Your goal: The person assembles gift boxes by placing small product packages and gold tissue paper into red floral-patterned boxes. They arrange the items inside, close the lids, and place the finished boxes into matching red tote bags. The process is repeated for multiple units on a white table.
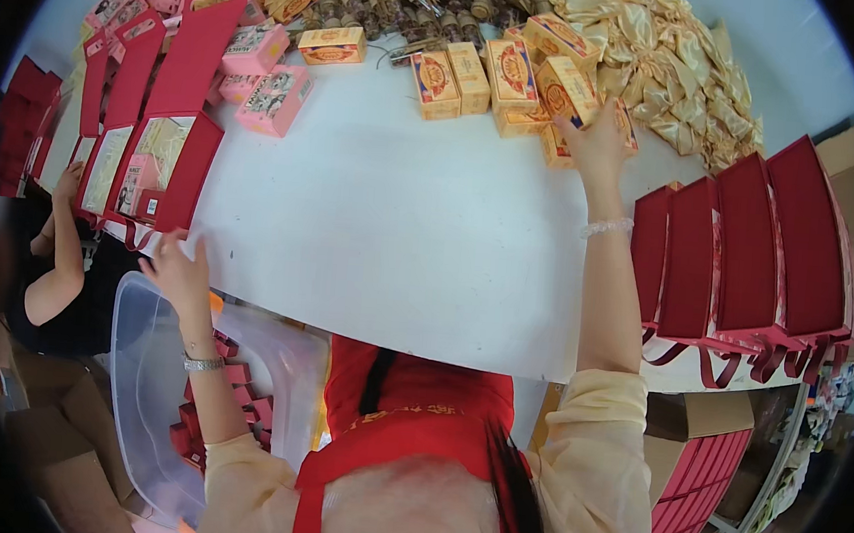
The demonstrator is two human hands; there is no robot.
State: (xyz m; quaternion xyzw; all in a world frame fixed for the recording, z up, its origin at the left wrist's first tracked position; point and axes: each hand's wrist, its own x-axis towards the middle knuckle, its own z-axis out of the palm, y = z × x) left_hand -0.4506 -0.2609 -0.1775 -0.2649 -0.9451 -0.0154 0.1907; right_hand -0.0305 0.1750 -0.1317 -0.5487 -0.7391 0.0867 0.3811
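My right hand (596, 141) reaches over the pile of yellow printed cartons (513, 76) at the back of the white table (401, 213), its fingers against one carton; whether it grips it cannot be told. At the table's left front edge, my left hand (180, 268) is raised with its fingers apart and nothing in it. Just above it stands an open red gift box (200, 169), holding a pink carton (140, 176), a small red box (150, 205) and pale shredded filler. More open red gift boxes (110, 163) stand beside it.
Pink cartons (271, 100), dried flower bundles (408, 5) and gold satin pouches (656, 67) lie along the back. Closed red boxes (751, 252) line the right side. Below the left edge, a clear plastic tub (127, 364) holds small red boxes. A person's arm (64, 256) is at far left.
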